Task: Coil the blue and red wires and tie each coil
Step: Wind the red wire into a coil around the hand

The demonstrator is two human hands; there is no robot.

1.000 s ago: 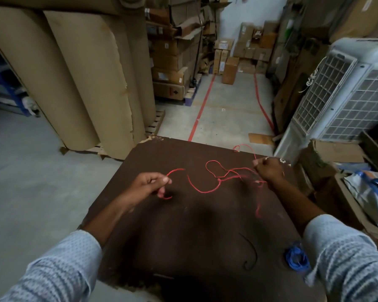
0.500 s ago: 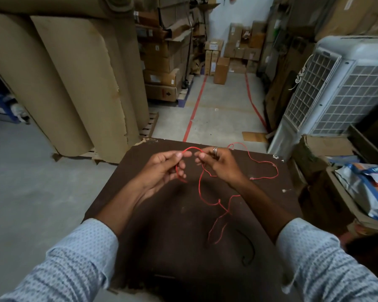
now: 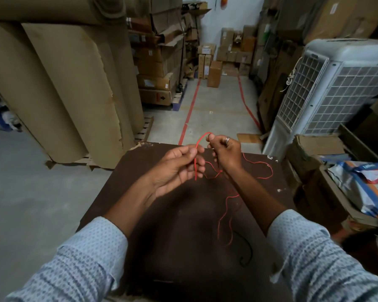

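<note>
A thin red wire trails loosely over the dark brown table and rises in a small arch between my two hands. My left hand pinches one leg of that arch, with a short end hanging below the fingers. My right hand, with a ring on it, pinches the other leg close by. The rest of the red wire runs out to the right and down under my right forearm. The blue wire is out of view.
A short black curved wire piece lies on the table near my right sleeve. Big brown paper rolls stand to the left, a white air cooler to the right, and open cartons with bags beside the table.
My hands came together from far apart and lifted the red wire. An arch of wire now stands between them, higher than half a second ago. The blue coil left the view.
</note>
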